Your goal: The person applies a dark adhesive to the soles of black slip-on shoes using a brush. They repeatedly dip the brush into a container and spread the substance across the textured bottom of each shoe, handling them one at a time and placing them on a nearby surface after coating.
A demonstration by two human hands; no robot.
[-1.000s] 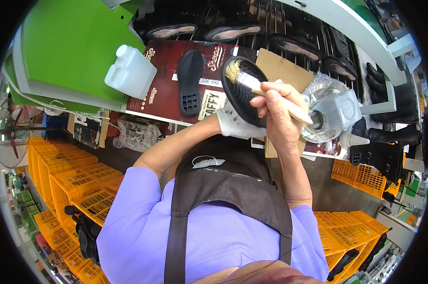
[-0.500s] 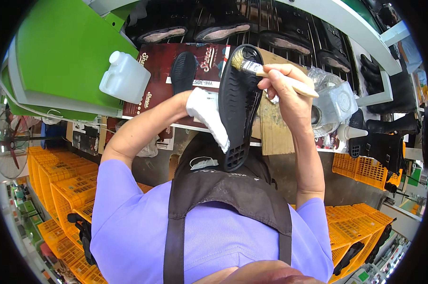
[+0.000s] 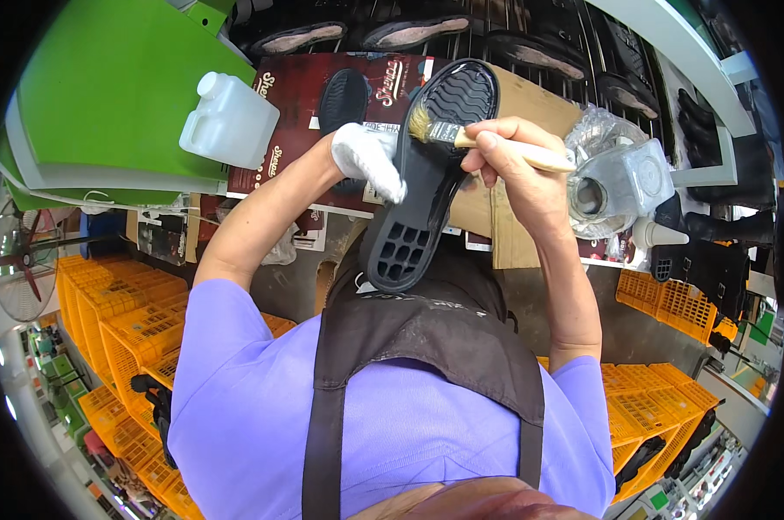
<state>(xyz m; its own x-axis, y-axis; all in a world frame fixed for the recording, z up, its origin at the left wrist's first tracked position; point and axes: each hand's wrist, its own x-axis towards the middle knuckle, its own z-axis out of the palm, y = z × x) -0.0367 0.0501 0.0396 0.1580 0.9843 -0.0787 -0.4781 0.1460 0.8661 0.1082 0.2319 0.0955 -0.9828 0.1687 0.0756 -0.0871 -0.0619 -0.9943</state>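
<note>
A black shoe sole (image 3: 425,178) is held up with its inner face toward me. It shows wavy ridges at the far end and a grid of square hollows at the near end. My left hand (image 3: 367,160), in a white glove, grips the sole's left edge; the fingers behind it are hidden. My right hand (image 3: 526,169) is bare and closed round the pale handle of a paintbrush (image 3: 448,133). The brush's yellowish bristles touch the sole's left rim, just below the ridges. Another black sole (image 3: 343,95) lies on the table, partly behind my left hand.
A white plastic jug (image 3: 231,121) stands at the left by a green panel (image 3: 106,104). At the right are a clear container (image 3: 643,173) in plastic wrap and a nozzle bottle (image 3: 656,232). Black boots (image 3: 426,30) line a rack behind. Orange crates (image 3: 132,303) stand on both sides.
The brush has moved from the sole's far end down to its left rim. The sole has turned, its near end swinging left and showing its grid more fully.
</note>
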